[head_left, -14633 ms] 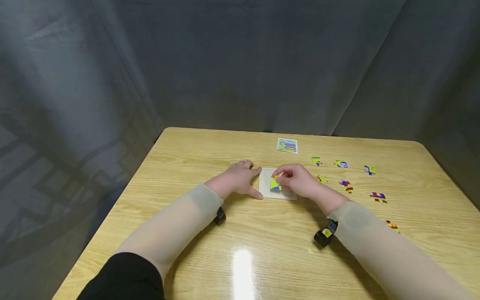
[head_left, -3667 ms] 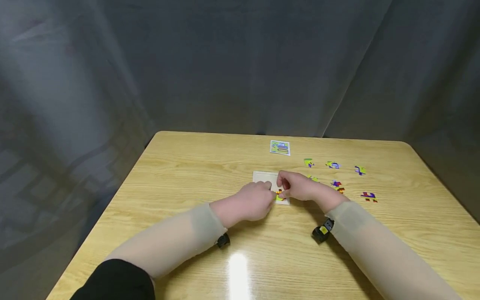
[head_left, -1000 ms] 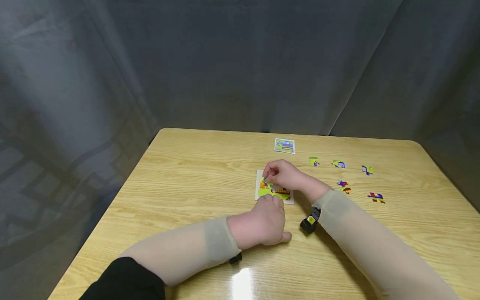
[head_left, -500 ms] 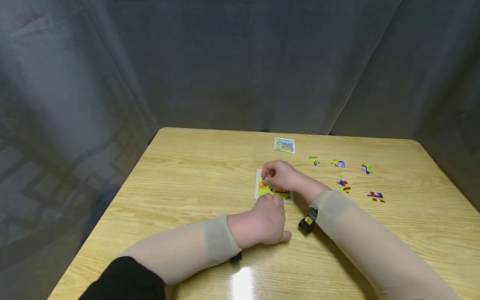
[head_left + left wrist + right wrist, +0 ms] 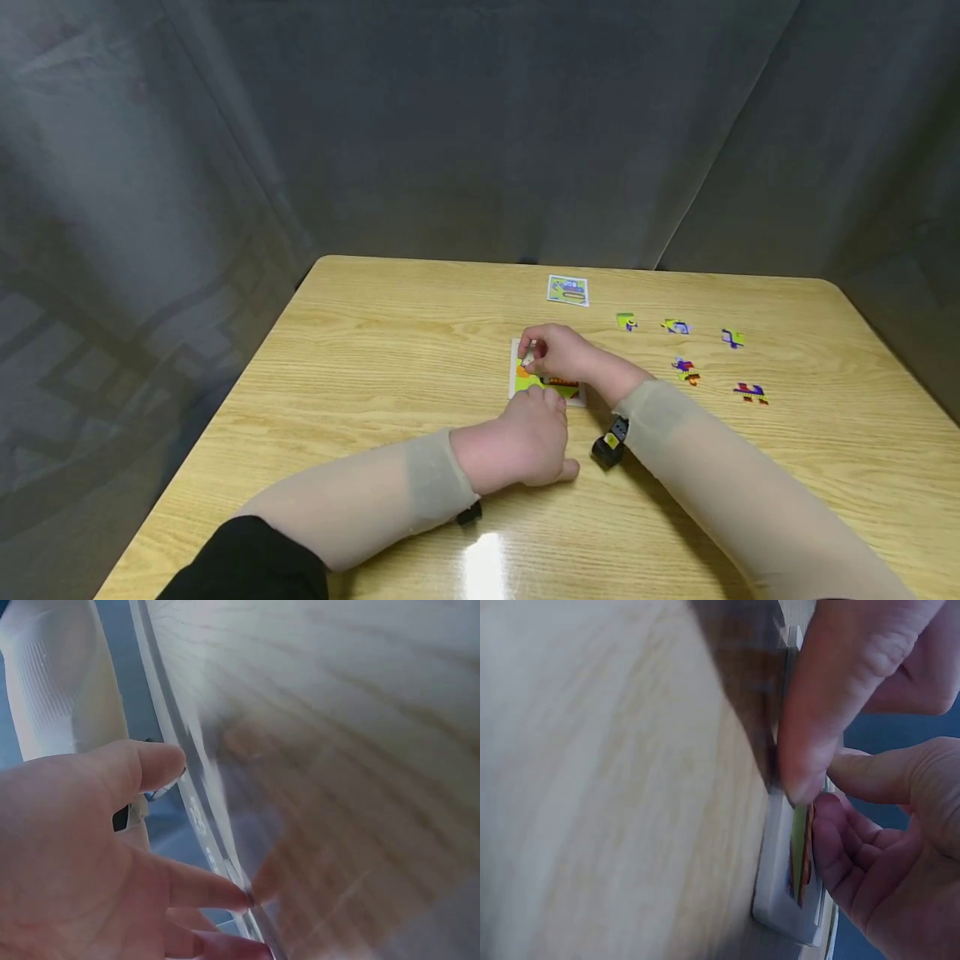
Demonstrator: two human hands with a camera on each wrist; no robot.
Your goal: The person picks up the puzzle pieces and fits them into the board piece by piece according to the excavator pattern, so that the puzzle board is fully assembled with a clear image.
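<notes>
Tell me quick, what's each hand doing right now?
Left hand: open, fingertips resting at the puzzle tray near edge.
Right hand: pinching a puzzle piece over the tray.

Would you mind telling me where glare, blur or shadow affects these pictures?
Head view: sharp, with a white glare patch on the table near the front edge. Left wrist view: the left hand is close and soft, the wood blurred. Right wrist view: a finger shadow falls across the puzzle tray.

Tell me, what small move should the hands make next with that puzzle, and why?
Probably press the piece down flat: the right hand pinches it over the tray's far left corner, where bare board shows, while the left hand touches the tray's near edge.
</notes>
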